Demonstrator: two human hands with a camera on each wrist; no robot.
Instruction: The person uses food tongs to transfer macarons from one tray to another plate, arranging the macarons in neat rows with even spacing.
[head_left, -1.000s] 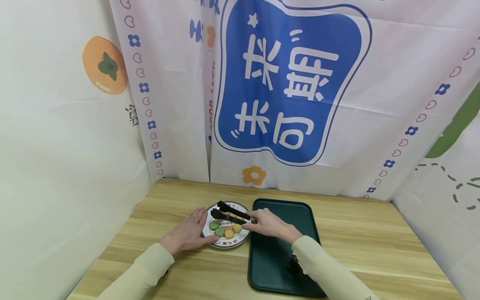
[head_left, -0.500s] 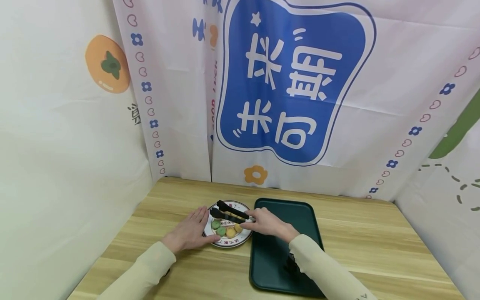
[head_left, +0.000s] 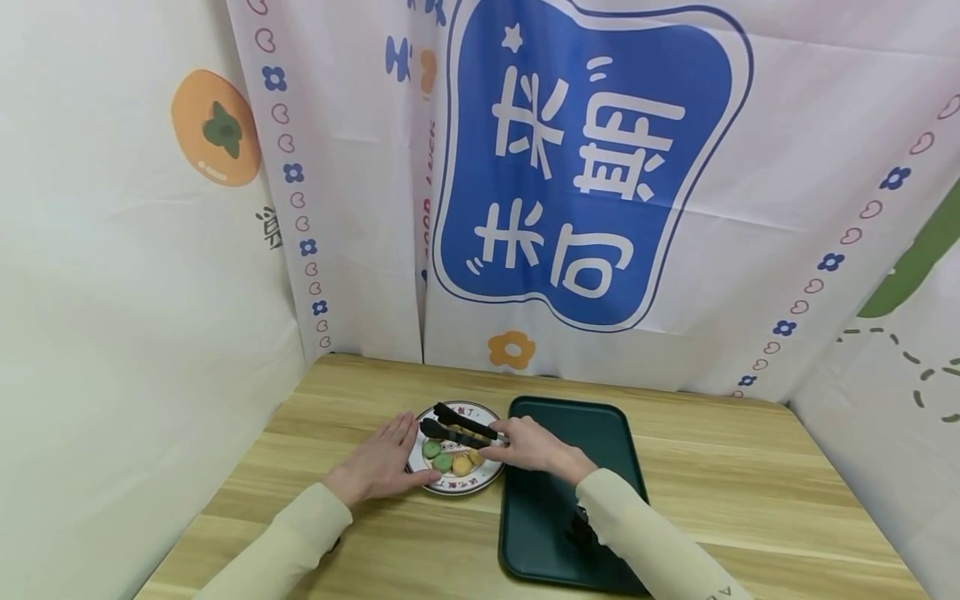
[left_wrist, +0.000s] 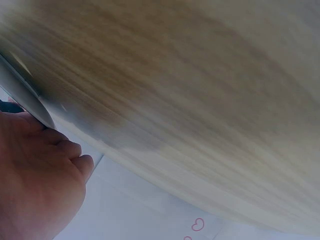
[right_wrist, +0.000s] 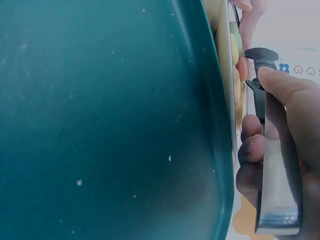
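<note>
A round white plate (head_left: 487, 473) with a dark-lined rim carries green macarons (head_left: 441, 462) and yellow macarons (head_left: 461, 465). My left hand (head_left: 375, 468) lies along the plate's left edge, fingers straight, thumb by the near rim. The left wrist view catches that hand (left_wrist: 40, 175) against the plate's edge (left_wrist: 25, 92). My right hand (head_left: 534, 443) grips tongs with black tips (head_left: 459, 427). Their arms are spread apart above the plate, with no macaron visibly between the tips. The right wrist view shows the tongs' metal handle (right_wrist: 277, 175) between thumb and fingers, and a pinkish macaron (right_wrist: 243, 68) near the tips.
Right of the plate lies a dark green tray (head_left: 536, 525), under my right forearm. A dark object (head_left: 581, 529) shows beside the right sleeve. The wooden table (head_left: 750, 483) meets a printed cloth (head_left: 697, 333) at the back, and cloth walls stand on both sides.
The head view has shifted slightly. Both hands, the tongs and the plate keep almost the same places, and the tongs stay spread.
</note>
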